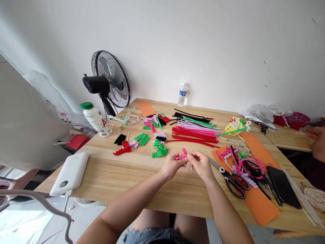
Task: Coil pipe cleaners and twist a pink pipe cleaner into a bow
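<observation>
Both my hands meet over the front middle of the wooden table [122, 173] and pinch one pink pipe cleaner [182, 154]. My left hand [173, 164] grips its left part, which sticks out toward the left. My right hand [200, 162] holds the other end, where the stem bends into a small loop. Just behind my hands lie green coiled pieces [159, 150] and a long bundle of straight red, pink, green and black pipe cleaners [195, 130].
Scissors [235, 181] lie on orange paper [261, 203] to my right, beside a pink and black tangle and a dark phone [283, 184]. A white power bank [70, 173], a green-capped bottle [95, 119] and a fan [109, 81] stand left. Another person's hand [316, 137] is far right.
</observation>
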### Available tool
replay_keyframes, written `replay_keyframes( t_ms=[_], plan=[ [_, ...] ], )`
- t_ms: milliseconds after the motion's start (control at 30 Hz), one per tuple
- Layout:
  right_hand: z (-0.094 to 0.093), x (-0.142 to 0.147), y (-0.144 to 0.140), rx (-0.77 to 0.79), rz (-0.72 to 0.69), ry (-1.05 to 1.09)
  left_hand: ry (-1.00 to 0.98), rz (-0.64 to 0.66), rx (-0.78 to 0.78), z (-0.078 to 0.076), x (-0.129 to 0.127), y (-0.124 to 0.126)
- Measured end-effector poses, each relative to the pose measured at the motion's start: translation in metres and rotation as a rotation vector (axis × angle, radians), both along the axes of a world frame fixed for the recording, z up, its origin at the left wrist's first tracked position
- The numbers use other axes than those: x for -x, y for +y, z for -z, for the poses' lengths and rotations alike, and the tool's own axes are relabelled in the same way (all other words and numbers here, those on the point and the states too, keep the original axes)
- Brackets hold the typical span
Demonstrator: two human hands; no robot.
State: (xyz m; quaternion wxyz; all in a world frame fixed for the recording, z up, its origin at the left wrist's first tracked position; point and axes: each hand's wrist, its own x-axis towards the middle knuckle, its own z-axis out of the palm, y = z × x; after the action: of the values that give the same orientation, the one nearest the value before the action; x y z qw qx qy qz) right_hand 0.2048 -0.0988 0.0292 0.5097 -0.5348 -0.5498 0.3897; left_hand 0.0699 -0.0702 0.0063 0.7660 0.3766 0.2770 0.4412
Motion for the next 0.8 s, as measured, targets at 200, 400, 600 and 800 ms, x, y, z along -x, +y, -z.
replay_keyframes(
  t_ms=[200, 400, 600, 800],
  plan=[
    [-0.003, -0.001, -0.003, -0.036, -0.051, -0.1, 0.092, 0.087, -0.059, -0.005, 0.009, 0.007],
    [0.002, -0.004, 0.003, -0.001, 0.008, 0.064, 0.012, 0.099, -0.136, -0.008, 0.005, 0.001],
    [0.006, 0.003, 0.003, -0.018, 0.05, 0.139, 0.064, 0.016, -0.255, -0.005, 0.0, -0.004],
    [-0.001, -0.002, 0.003, 0.144, -0.131, 0.299, 0.083, 0.149, -0.151, -0.001, 0.007, 0.0]
  ],
)
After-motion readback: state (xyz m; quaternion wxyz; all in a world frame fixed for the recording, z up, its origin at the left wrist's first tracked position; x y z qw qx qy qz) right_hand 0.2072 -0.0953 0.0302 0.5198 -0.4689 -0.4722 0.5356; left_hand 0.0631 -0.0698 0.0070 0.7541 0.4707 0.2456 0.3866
